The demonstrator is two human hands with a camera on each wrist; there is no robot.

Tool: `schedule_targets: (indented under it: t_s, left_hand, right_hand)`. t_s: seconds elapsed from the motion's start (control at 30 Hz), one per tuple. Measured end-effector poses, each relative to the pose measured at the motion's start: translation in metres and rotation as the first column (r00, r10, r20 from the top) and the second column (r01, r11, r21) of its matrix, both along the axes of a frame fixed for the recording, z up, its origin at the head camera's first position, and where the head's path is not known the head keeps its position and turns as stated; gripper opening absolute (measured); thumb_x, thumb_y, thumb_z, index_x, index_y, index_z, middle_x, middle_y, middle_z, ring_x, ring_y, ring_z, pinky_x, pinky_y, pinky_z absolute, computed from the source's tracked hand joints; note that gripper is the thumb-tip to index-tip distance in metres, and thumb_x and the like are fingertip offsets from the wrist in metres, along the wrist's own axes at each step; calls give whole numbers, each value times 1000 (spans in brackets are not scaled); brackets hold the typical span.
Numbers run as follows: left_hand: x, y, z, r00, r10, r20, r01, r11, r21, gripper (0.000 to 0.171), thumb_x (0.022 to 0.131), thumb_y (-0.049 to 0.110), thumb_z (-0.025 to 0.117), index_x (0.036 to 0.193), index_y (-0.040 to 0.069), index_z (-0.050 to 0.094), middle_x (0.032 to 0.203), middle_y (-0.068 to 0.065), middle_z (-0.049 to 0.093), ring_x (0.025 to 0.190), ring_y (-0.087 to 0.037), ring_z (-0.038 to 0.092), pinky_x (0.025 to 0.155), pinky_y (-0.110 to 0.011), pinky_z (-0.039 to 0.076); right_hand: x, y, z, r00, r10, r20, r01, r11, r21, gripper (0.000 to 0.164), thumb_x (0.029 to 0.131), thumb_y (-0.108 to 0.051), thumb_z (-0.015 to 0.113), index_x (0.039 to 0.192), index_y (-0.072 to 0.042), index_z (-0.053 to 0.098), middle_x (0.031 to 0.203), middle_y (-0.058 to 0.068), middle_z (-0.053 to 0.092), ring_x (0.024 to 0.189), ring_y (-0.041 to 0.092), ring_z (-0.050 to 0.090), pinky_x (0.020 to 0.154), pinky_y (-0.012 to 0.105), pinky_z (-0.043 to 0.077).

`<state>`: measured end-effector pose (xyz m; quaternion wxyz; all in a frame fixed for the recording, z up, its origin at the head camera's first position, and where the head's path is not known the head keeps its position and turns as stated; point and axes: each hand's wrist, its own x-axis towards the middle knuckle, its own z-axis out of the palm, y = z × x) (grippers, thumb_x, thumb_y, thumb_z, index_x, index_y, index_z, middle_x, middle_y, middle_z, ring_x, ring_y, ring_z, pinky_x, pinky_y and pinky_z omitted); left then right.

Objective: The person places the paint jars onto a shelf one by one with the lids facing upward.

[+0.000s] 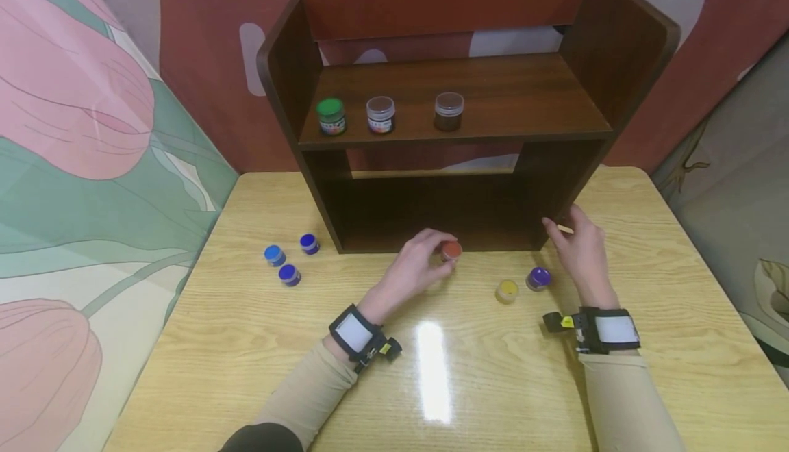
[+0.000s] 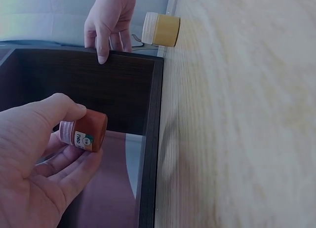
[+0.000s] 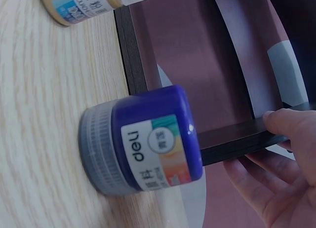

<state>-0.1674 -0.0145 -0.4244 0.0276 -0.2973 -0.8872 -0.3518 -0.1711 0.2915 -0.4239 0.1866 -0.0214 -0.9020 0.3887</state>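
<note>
In the head view my left hand [image 1: 414,266] pinches a small orange-red paint jar [image 1: 452,251] at the front edge of a dark brown two-tier shelf [image 1: 505,92]. The left wrist view shows the jar's labelled side [image 2: 85,139] between thumb and fingers, tipped sideways in that view. At the shelf's right side panel, my right hand [image 1: 581,253] grips the front edge, thumb on the inner face and fingers outside. Near that hand stand a purple-blue paint jar [image 1: 539,278] and a yellow-ochre paint jar [image 1: 507,292]; the right wrist view shows the purple-blue jar [image 3: 153,139] up close.
On the upper board stand a green-lidded jar [image 1: 331,116] and two dark brown jars, one left of centre [image 1: 381,115] and one nearer the middle [image 1: 448,111]. Several blue jars [image 1: 289,274] sit on the wooden table [image 1: 246,342] left of the shelf. Patterned cloth hangs behind.
</note>
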Motion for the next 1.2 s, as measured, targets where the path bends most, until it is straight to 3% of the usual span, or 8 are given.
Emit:
schedule_targets:
  t_s: [0.47, 0.73, 1.2]
  left_hand:
    - [-2, -1, 2, 1000, 15, 6, -15, 999, 34, 39, 89, 16, 72, 127, 11, 63, 112, -3, 71, 104, -16, 70, 87, -29, 61]
    - [-1, -1, 6, 999, 31, 12, -32, 998, 54, 40, 90, 18, 72, 128, 11, 64, 114, -5, 71, 104, -18, 70, 88, -32, 61]
    - [2, -3, 14, 999, 44, 15, -45, 996, 72, 41, 91, 23, 72, 129, 12, 63, 113, -2, 72, 103, -13, 71, 87, -20, 58]
  right_hand:
    - [-1, 1, -2, 1000, -3, 0, 3, 1000, 3, 39, 101, -28, 59, 127, 1, 57, 122, 27, 67, 112, 45, 66, 87, 53, 56]
    - [-1, 1, -2, 1000, -4, 0, 4, 1000, 5, 38, 101, -27, 59, 126, 1, 58, 121, 27, 67, 112, 45, 66, 87, 53, 56]
    - [0, 0, 1, 1000, -2, -2, 2, 1000, 1, 37, 100, -26, 59, 125, 2, 58, 119, 28, 68, 111, 46, 66, 87, 53, 56]
